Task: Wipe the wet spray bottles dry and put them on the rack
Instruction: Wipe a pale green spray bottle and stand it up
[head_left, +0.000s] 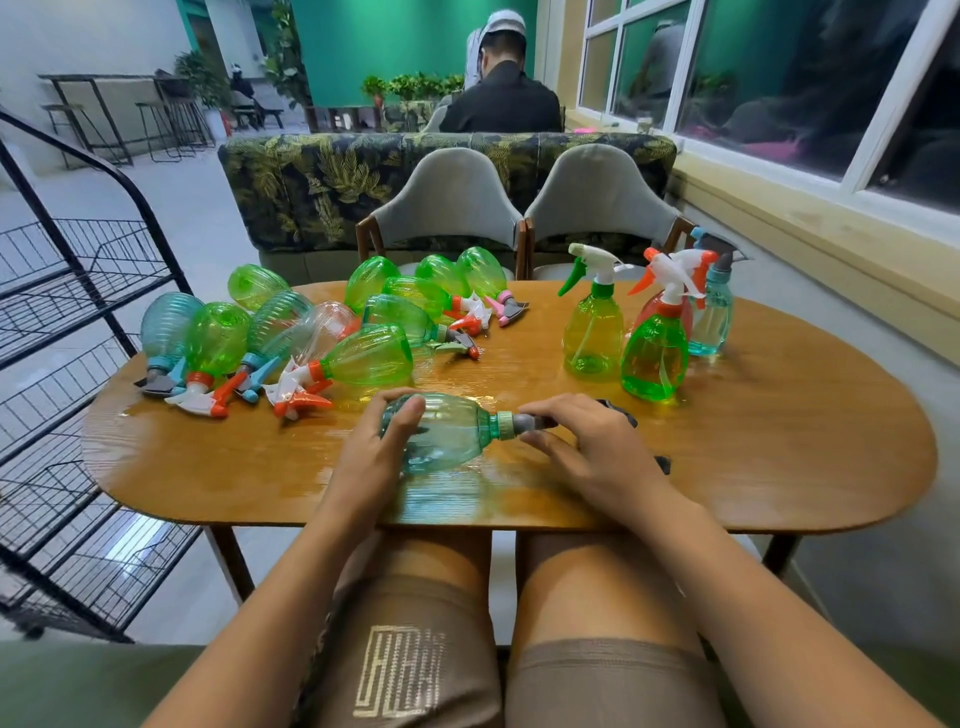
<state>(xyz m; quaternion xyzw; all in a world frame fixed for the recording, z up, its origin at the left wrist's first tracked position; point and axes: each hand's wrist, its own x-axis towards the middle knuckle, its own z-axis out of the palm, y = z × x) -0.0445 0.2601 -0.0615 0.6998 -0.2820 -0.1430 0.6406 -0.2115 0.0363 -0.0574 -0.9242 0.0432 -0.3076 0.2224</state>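
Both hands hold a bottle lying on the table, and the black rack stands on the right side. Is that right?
Not quite. The rack stands on the person's left, not the right, as the head view shows. The rest is right: the left hand and the right hand hold a bottle lying on the table.

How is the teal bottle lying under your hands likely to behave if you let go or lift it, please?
The teal bottle lies on its round, ribbed side, so it would probably roll if released. It looks empty and thin-walled, so likely light. The table around it gleams wet, so it may be slippery.
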